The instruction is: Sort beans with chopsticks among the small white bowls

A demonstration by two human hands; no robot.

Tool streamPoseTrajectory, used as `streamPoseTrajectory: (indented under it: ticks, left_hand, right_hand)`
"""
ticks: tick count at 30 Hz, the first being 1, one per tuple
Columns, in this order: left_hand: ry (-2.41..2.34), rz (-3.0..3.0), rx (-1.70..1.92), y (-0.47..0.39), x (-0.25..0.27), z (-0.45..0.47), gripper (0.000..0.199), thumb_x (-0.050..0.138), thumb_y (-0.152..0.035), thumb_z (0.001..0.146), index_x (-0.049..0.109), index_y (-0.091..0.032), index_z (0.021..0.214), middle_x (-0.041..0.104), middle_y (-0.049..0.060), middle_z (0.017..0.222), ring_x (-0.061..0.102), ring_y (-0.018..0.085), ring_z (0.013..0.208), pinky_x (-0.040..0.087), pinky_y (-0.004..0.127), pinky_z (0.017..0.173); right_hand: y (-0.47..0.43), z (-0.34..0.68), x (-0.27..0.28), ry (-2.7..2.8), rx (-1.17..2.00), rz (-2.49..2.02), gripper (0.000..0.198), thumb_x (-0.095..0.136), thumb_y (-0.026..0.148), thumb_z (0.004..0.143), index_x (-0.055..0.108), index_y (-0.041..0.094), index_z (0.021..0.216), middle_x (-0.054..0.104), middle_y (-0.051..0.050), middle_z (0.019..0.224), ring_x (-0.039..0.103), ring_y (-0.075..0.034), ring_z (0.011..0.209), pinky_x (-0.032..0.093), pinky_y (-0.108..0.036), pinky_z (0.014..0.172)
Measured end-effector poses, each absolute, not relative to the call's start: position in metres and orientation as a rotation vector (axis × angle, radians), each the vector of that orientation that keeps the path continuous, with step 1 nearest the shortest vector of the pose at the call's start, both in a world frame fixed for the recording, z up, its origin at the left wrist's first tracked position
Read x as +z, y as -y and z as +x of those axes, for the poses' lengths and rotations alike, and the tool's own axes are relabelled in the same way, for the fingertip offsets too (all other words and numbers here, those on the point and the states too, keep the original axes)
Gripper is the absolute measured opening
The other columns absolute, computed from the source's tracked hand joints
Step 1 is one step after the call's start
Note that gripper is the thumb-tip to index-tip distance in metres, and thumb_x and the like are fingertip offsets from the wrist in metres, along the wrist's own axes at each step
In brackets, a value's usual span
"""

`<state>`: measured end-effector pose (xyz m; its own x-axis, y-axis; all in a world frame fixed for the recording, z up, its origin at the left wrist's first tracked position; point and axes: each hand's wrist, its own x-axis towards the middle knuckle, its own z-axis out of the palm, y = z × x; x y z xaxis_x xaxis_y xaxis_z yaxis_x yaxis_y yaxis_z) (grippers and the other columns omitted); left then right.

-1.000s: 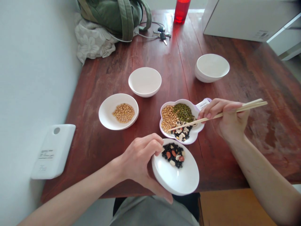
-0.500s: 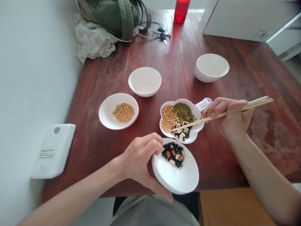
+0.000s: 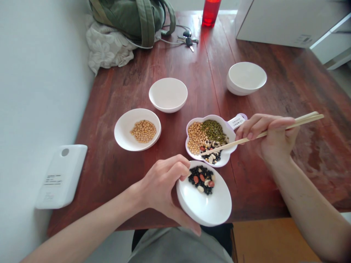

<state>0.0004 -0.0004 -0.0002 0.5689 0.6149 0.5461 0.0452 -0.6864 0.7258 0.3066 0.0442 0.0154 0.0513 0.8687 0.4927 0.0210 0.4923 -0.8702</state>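
Observation:
My left hand (image 3: 167,186) grips the rim and side of a white bowl (image 3: 211,212), tilted toward a lobed dish. Black beans with a few peanuts (image 3: 202,179) lie at the bowl's far side. My right hand (image 3: 270,137) holds a pair of wooden chopsticks (image 3: 257,136), whose tips touch the mix in the dish. The white, purple-edged dish (image 3: 229,146) has a labelled handle and touches or nearly touches the bowl. In it are yellow soybeans (image 3: 196,137), green mung beans (image 3: 214,130), and black beans mixed with peanuts (image 3: 215,155).
A white bowl (image 3: 123,131) holding soybeans stands left, with bare white bowls behind (image 3: 168,95) and at right (image 3: 245,82). A white device (image 3: 61,177) lies by the wall. Farther back are a green bag (image 3: 131,22), keys (image 3: 189,42), a red bottle (image 3: 210,14) and a white box (image 3: 279,23).
My right hand and the chopsticks have shifted slightly to the right, and the tips have drawn a little rightward in the dish. My left hand and its bowl are nearly still.

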Motion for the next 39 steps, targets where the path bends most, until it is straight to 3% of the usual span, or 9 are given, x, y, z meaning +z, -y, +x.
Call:
streamPoseTrajectory:
  ticks: [7, 17, 24, 29, 35, 39]
  left_hand:
    - [-0.525, 2.131, 1.084, 0.000, 0.000, 0.000, 0.091, 0.096, -0.085, 0.053, 0.044, -0.026, 0.099, 0.066, -0.001, 0.087, 0.064, 0.015, 0.070, 0.051, 0.023, 0.056]
    - [-0.527, 2.127, 1.080, 0.000, 0.000, 0.001, 0.091, 0.097, -0.084, 0.052, 0.044, -0.026, 0.098, 0.065, 0.000, 0.087, 0.064, 0.015, 0.070, 0.051, 0.023, 0.055]
    - [-0.535, 2.136, 1.083, 0.000, 0.000, 0.000, 0.092, 0.096, -0.085, 0.052, 0.044, -0.026, 0.098, 0.066, 0.000, 0.087, 0.064, 0.015, 0.069, 0.051, 0.023, 0.054]
    - [-0.534, 2.149, 1.085, 0.000, 0.000, 0.000, 0.091, 0.094, -0.087, 0.054, 0.043, -0.026, 0.098, 0.066, 0.000, 0.086, 0.065, 0.015, 0.069, 0.051, 0.023, 0.054]
    - [-0.546, 2.141, 1.086, 0.000, 0.001, 0.001, 0.089, 0.093, -0.087, 0.057, 0.044, -0.025, 0.098, 0.066, 0.000, 0.087, 0.065, 0.014, 0.069, 0.053, 0.022, 0.055]
    - [-0.537, 2.133, 1.081, 0.001, 0.001, 0.000, 0.090, 0.095, -0.086, 0.054, 0.044, -0.026, 0.098, 0.066, -0.001, 0.087, 0.065, 0.014, 0.070, 0.053, 0.023, 0.057]
  right_hand:
    - [-0.042, 0.305, 0.016, 1.447, 0.805, -0.849, 0.067, 0.060, 0.064, 0.108, 0.075, 0.020, 0.060, 0.071, -0.011, 0.059, 0.074, -0.025, 0.056, 0.055, -0.036, 0.051]
    - [-0.045, 0.307, 0.018, 1.358, 0.773, -0.853, 0.073, 0.062, 0.070, 0.104, 0.070, 0.020, 0.051, 0.061, -0.006, 0.051, 0.068, -0.021, 0.047, 0.057, -0.035, 0.052]
    - [-0.043, 0.307, 0.017, 1.464, 0.773, -0.846, 0.068, 0.058, 0.064, 0.108, 0.076, 0.020, 0.060, 0.068, -0.009, 0.057, 0.072, -0.024, 0.053, 0.056, -0.036, 0.050]
    - [-0.044, 0.311, 0.019, 1.503, 0.798, -0.859, 0.072, 0.057, 0.069, 0.106, 0.073, 0.021, 0.055, 0.065, -0.008, 0.053, 0.069, -0.022, 0.048, 0.054, -0.035, 0.046]
    - [-0.046, 0.326, 0.030, 1.341, 0.628, -0.875, 0.075, 0.062, 0.070, 0.104, 0.064, 0.021, 0.047, 0.061, -0.004, 0.049, 0.061, -0.017, 0.040, 0.049, -0.030, 0.039]
    - [-0.042, 0.335, 0.040, 1.452, 0.442, -0.856, 0.064, 0.068, 0.065, 0.103, 0.070, 0.023, 0.054, 0.067, -0.001, 0.053, 0.063, -0.018, 0.044, 0.052, -0.032, 0.041]
